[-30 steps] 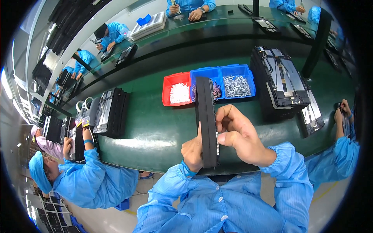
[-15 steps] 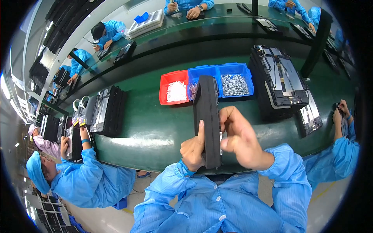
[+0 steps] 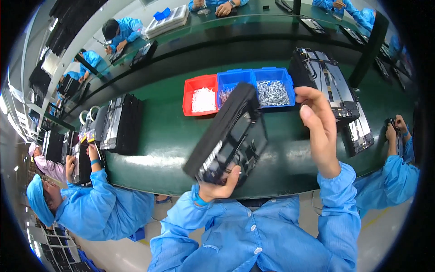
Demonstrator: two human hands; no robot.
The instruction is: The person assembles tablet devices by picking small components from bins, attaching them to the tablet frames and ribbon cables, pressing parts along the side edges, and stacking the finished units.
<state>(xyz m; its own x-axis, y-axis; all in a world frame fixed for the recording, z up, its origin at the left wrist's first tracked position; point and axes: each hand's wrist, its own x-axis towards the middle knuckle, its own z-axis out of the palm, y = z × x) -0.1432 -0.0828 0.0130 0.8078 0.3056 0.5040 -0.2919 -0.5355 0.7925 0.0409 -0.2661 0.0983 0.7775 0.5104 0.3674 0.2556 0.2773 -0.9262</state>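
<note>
My left hand grips the lower end of a black tray-like frame, its thumb over the near edge. The frame is tilted, slightly blurred, and its right-hand face shows an opened electronic device with dark panels and silver strips. My right hand is raised to the right of it, apart from the device, thumb and forefinger curved with a gap between them; I see nothing held. Just beyond that hand is a blue bin of small silver parts.
A red bin of small white parts and another blue bin, partly hidden, adjoin it. Stacked devices stand right and left on the green table. Co-workers sit at both sides and across the bench.
My right hand has left the device and moved up and right toward the bins' right end. The frame has tipped from upright to slanted, turning its device face more toward view.
</note>
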